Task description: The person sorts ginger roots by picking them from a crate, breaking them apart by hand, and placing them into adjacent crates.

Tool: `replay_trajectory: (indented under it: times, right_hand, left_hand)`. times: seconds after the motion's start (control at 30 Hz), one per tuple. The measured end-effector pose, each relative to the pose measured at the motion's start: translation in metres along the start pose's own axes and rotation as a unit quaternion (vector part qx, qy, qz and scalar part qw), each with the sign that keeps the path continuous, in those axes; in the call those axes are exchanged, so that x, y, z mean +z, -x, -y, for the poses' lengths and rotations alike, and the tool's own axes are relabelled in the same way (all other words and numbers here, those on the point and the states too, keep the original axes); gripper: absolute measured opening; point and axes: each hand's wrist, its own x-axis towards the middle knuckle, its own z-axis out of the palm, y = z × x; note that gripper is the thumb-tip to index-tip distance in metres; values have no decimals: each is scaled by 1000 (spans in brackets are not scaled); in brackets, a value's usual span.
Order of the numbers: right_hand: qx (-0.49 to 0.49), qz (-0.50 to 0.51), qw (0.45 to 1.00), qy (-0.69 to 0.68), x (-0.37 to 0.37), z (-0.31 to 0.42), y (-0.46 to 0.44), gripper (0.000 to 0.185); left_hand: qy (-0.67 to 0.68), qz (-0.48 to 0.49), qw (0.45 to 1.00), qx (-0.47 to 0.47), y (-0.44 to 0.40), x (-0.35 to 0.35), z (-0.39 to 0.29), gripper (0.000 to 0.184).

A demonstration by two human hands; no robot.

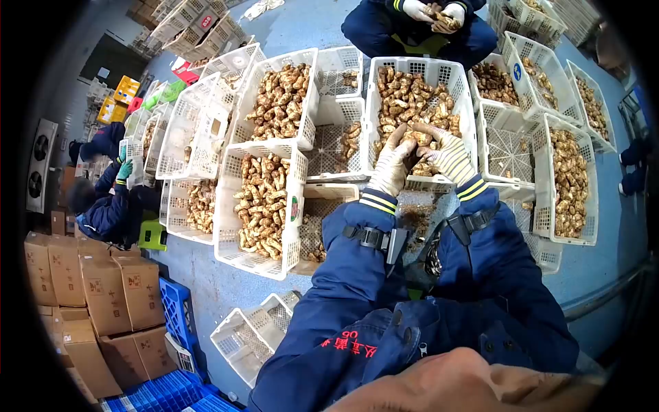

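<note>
My left hand [391, 167] and my right hand [449, 156], both in pale striped work gloves, meet over the near part of a white plastic crate [467, 103]. Between their fingertips is a brown mushroom [419, 139], with the fingers of both hands closed on it and partly covering it. Loose brown mushrooms [406, 93] fill much of the crate beneath. Just left of my left hand, a crate holds a few mushrooms [351, 141] along its right side.
Mushroom-filled crates stand at left [223, 237] and right [542, 185]. Opposite, a co-worker's gloved hands [439, 15] hold mushrooms. Other people [113, 206] work at far left, near stacked cardboard boxes [110, 292]. Pale crates [240, 336] lie on the blue floor [195, 285].
</note>
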Motion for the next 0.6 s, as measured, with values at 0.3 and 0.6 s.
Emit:
replay_trajectory:
  times: [0.3,0.6]
  right_hand:
    - [-142,-4,975,172,8,-11,-4,59]
    - [-128,-48,971,194,14,-18,-1,57]
  left_hand:
    - [0,2,1000,-16,-2,-2,0,44]
    - [39,49,998,-26,1,7,-3,44]
